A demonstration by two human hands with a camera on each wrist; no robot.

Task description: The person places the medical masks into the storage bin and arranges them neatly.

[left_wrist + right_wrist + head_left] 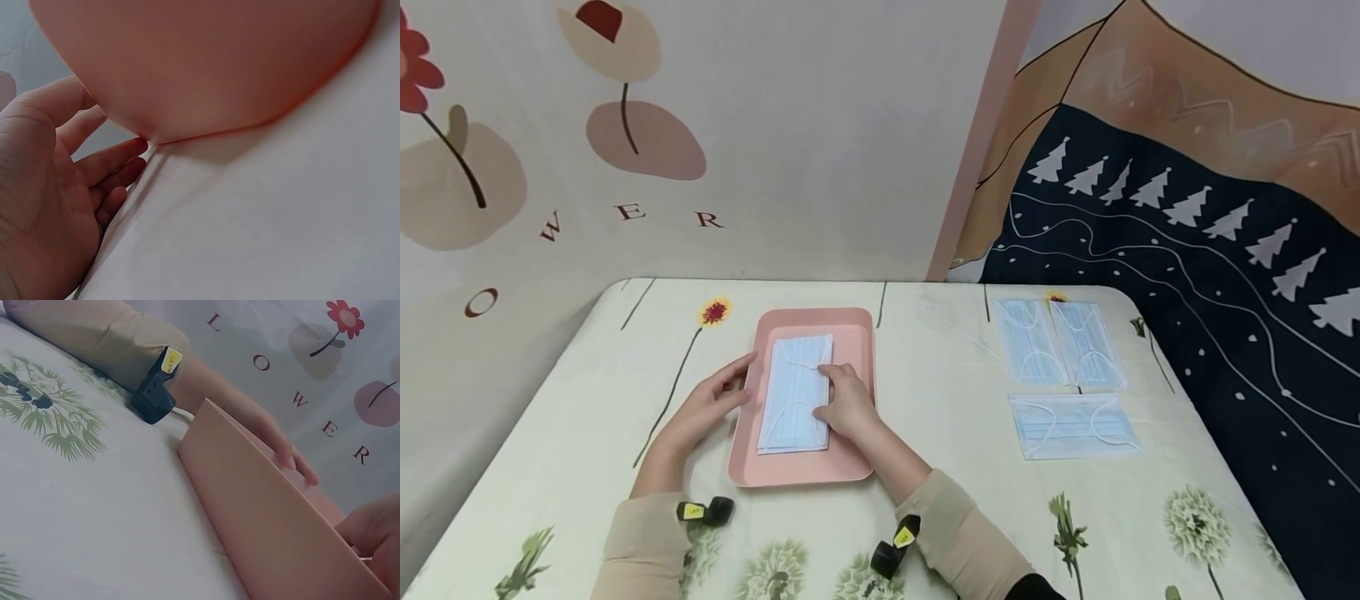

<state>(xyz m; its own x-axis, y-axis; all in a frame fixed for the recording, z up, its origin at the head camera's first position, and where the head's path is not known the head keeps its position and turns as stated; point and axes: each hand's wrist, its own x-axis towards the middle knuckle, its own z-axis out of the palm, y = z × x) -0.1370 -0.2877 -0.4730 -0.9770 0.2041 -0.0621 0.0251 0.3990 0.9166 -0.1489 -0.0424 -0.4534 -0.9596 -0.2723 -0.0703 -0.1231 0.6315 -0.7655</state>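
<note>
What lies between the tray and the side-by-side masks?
Only printed tablecloth separates the pink tray from the paired masks; the head view shows it.

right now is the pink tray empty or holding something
Holding something: the head view shows at least one blue mask lying inside the tray.

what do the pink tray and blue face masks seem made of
Pink tray: probably hard plastic with a smooth, satin-matte finish, judging by its even colour and rounded corners. Blue face masks: likely matte nonwoven fabric, given their thin, pleated sheets.
</note>
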